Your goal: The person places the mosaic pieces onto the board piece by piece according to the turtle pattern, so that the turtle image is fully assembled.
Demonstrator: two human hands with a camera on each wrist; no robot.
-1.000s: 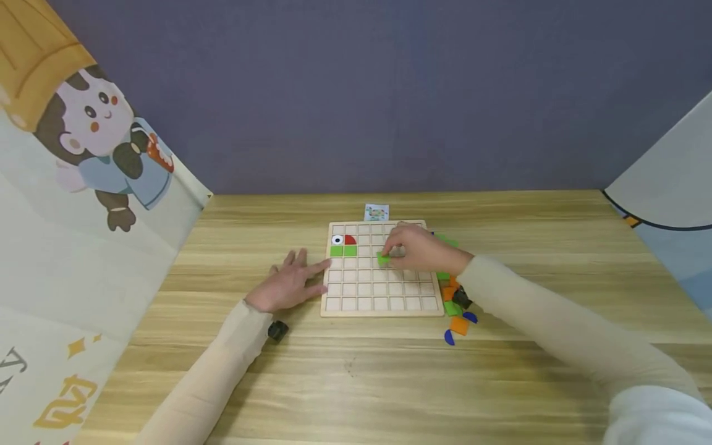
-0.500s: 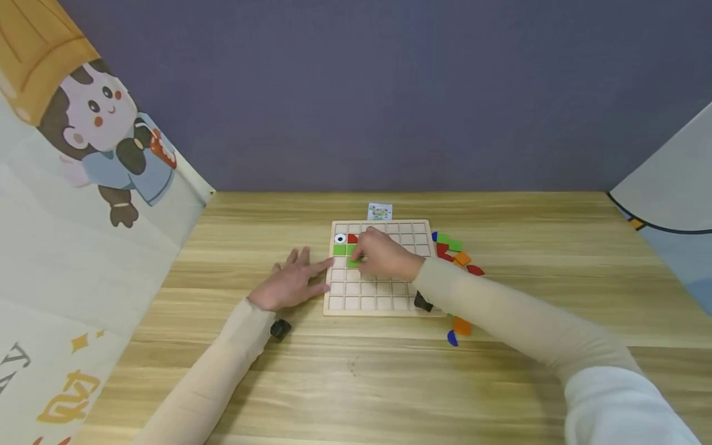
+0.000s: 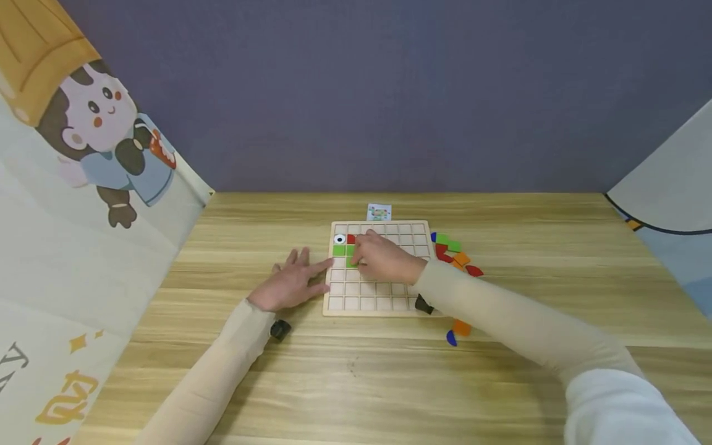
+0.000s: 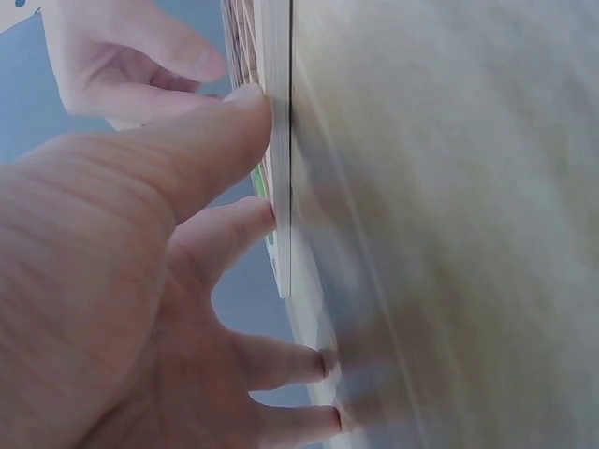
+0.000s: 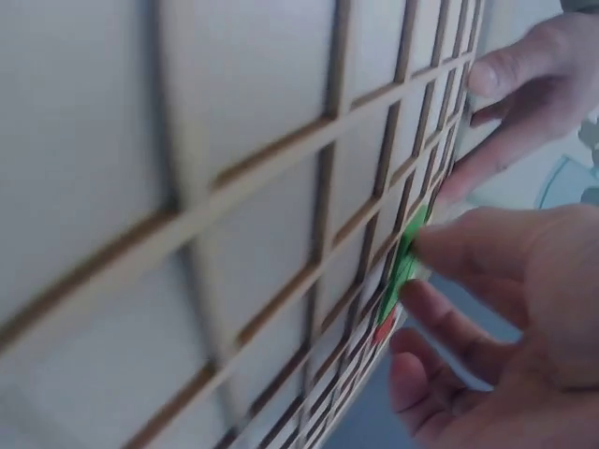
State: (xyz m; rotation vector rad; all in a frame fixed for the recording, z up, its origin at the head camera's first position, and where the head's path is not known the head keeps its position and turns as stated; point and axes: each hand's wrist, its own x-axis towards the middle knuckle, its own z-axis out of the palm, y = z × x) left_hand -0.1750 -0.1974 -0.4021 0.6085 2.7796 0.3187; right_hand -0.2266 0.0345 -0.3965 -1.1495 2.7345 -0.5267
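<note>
My left hand (image 3: 289, 281) lies spread on the table, its thumb and forefinger touching the left edge of the wooden grid board (image 3: 352, 303). In the left wrist view the thumb (image 4: 215, 136) rests against the board's side. Over the left part of the grid, my right hand (image 3: 386, 258) pinches a green square tile (image 3: 351, 262) with thumb and forefinger, at a cell in the third row. An eye tile (image 3: 340, 239), a red quarter-round tile (image 3: 350, 238) and a green tile (image 3: 339, 250) sit in cells above. The hand partly covers another green tile beside that one.
A small picture card (image 3: 379, 212) lies behind the board. Loose pieces lie to the board's right: green tiles (image 3: 453, 246), orange tiles (image 3: 461, 258), a red leaf-shaped piece (image 3: 474, 271) and a blue half-round (image 3: 451, 337). My right sleeve (image 3: 500, 309) covers some of them.
My right hand has moved left across the board with the green tile, to below the tile row, then stays there. The left hand keeps its place.
</note>
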